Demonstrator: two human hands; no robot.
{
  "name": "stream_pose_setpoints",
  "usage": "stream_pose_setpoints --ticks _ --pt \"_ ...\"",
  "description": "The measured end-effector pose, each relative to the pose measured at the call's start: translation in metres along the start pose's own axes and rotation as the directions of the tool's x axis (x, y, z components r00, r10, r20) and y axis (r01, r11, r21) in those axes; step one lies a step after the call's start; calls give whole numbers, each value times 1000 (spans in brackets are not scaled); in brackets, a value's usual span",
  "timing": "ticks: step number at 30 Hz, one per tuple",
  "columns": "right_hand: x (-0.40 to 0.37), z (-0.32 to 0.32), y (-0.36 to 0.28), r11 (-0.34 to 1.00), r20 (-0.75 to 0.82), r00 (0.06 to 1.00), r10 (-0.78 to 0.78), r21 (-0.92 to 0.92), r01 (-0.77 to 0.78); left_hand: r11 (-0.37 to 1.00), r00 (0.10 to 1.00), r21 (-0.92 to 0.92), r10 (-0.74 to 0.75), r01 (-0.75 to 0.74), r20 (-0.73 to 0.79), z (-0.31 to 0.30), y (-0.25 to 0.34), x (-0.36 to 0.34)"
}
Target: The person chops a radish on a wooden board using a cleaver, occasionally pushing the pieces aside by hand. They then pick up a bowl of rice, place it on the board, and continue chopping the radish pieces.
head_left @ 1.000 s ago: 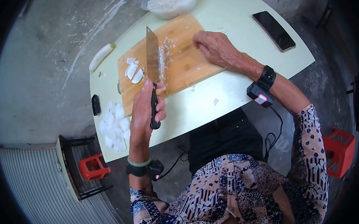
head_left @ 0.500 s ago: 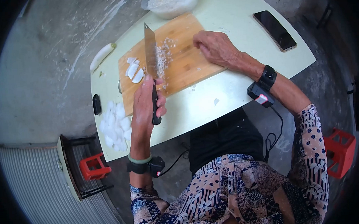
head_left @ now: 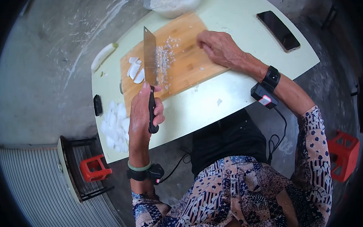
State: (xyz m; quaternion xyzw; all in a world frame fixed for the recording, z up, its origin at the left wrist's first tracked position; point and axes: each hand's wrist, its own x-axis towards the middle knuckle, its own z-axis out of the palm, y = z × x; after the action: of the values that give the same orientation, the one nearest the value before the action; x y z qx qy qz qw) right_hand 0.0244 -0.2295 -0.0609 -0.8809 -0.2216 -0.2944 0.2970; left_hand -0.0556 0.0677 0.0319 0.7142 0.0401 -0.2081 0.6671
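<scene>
My left hand [head_left: 143, 111] is closed round the black handle of a cleaver [head_left: 150, 54]. The blade stands on edge over the wooden chopping board [head_left: 188, 79], between finely chopped white bits [head_left: 163, 60] and a few larger white radish slices [head_left: 135, 70]. At the board's right side rests my right hand [head_left: 223, 48], fingers curled in and fingertips partly hidden; nothing shows in it. A heap of white slices [head_left: 116, 125] lies on the table left of my left wrist. A whole white radish with a green end [head_left: 103, 57] lies beyond the board's left edge.
A clear bowl of chopped white food [head_left: 173, 3] stands at the table's far edge. A phone [head_left: 278, 31] lies at the right, a small black object [head_left: 97, 105] at the left. Red stools [head_left: 96, 167] stand on the floor. Cables hang from my wrist devices.
The cleaver and my left hand have shifted slightly left and toward me, off the chopped bits and nearer the larger slices. My right hand has stayed almost still.
</scene>
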Motion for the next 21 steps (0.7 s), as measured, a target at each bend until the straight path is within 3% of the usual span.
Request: stream_pose_setpoints --ticks 1,7,10,12,15,21 --pt "0 0 -1 1000 -6 1000 -2 -7 2 999 999 -13 50 -50 8 1 1 -4" --pt "-2 1 -1 1000 11 1000 1 10 -1 996 997 -52 -76 75 -27 -3 -11 9" --pt "-1 1 -1 1000 -4 1000 -20 4 20 999 1000 -54 6 -7 -19 -4 -10 6" --pt "-1 1 -1 999 -9 999 -38 -10 38 999 995 -32 -36 33 -97 -3 -17 12" --pt "-2 0 0 1000 10 1000 -23 -14 23 1000 1000 6 13 -13 -12 -7 -13 7" --pt "1 0 -2 1000 16 1000 17 8 -18 996 997 -64 -62 59 -44 -4 -12 10"
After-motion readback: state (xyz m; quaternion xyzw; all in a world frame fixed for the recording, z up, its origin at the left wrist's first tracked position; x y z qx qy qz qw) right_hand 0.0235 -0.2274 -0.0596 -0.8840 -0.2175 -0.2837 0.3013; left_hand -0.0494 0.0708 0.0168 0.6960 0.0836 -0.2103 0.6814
